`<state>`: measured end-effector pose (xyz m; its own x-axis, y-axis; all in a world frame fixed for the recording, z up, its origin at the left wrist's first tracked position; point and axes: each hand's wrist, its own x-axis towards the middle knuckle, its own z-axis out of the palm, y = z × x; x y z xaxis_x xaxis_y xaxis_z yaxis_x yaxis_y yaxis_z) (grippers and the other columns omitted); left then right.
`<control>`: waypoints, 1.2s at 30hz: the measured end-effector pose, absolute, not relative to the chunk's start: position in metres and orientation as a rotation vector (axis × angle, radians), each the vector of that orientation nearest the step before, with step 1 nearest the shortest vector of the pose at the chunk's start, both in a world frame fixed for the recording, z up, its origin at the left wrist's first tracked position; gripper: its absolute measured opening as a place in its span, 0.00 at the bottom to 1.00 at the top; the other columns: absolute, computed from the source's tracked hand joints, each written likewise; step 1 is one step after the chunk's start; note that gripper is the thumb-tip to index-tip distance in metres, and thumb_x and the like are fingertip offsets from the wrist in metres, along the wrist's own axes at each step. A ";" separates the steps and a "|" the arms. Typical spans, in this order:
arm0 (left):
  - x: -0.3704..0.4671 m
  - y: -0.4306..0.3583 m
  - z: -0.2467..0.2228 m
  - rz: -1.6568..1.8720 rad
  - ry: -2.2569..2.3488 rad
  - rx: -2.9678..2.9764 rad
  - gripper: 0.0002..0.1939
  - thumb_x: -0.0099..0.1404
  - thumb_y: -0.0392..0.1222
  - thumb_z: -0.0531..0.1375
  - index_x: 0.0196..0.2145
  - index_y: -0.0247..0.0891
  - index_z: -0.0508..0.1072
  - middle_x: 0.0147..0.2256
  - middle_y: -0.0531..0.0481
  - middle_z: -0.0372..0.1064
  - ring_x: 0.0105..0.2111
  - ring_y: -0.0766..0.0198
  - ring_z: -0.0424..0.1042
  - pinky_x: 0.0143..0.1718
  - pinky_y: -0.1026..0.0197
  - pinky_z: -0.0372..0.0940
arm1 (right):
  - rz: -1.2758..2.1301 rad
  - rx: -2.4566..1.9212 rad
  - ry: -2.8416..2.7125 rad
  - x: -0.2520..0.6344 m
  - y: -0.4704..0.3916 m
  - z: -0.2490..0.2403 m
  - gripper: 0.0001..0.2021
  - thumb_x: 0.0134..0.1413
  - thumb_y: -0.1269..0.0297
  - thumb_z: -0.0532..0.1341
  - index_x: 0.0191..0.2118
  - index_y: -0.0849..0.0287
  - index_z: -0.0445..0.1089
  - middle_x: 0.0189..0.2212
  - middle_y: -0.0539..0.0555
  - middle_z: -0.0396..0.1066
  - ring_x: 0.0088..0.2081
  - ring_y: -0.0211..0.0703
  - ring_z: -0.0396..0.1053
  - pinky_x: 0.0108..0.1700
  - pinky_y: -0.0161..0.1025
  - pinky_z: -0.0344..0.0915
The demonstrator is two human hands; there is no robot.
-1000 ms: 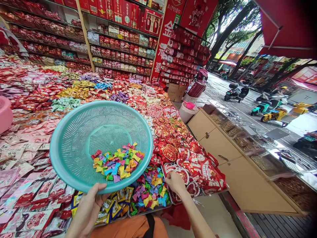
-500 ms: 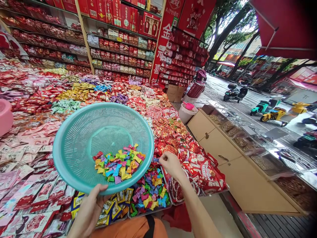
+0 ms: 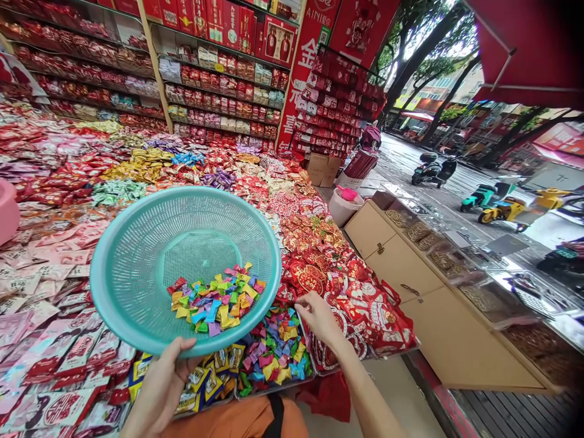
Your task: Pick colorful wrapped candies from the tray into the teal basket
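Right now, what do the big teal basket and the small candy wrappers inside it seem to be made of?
The teal basket looks like molded plastic with a smooth, slightly glossy finish: its rounded rim and the regular small holes in its wall suggest that. The candy wrappers seem to be thin, bright film with flattened ends; whether plastic or foil, I can't tell.

We had the basket (image 3: 196, 250) before us | candies (image 3: 221, 304) lay in it | shelves (image 3: 156, 67) stood behind it | a cabinet (image 3: 449, 334) stood right | a tub (image 3: 6, 213) stood left
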<state>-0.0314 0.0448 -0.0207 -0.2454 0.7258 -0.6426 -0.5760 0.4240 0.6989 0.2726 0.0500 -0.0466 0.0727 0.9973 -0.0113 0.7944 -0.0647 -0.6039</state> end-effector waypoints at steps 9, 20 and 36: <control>-0.032 0.044 -0.018 1.231 1.363 0.151 0.04 0.49 0.27 0.63 0.23 0.32 0.73 0.26 0.50 0.71 0.27 0.66 0.70 0.26 0.65 0.71 | 0.768 -2.218 -1.938 0.299 0.000 -0.081 0.11 0.56 0.70 0.57 0.43 0.60 0.73 0.41 0.58 0.69 0.47 0.49 0.65 0.47 0.39 0.59; -0.032 0.044 -0.019 1.240 1.359 0.127 0.05 0.48 0.27 0.63 0.21 0.33 0.72 0.24 0.50 0.70 0.26 0.66 0.69 0.25 0.66 0.70 | 0.728 -2.230 -2.199 0.301 0.012 -0.091 0.24 0.49 0.81 0.52 0.49 0.58 0.73 0.44 0.59 0.68 0.48 0.50 0.63 0.47 0.39 0.55; -0.035 0.043 -0.025 1.240 1.346 0.148 0.03 0.47 0.28 0.64 0.21 0.32 0.74 0.25 0.50 0.71 0.25 0.66 0.68 0.24 0.65 0.71 | 0.729 -2.219 -2.204 0.300 0.026 -0.089 0.12 0.56 0.76 0.56 0.39 0.58 0.76 0.42 0.57 0.70 0.47 0.48 0.65 0.46 0.38 0.57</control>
<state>-0.0346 0.0429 -0.0254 -0.2544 0.7265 -0.6384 -0.5769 0.4158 0.7030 0.2996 0.0258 -0.0895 -0.0434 0.9315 -0.3611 0.9632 -0.0570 -0.2628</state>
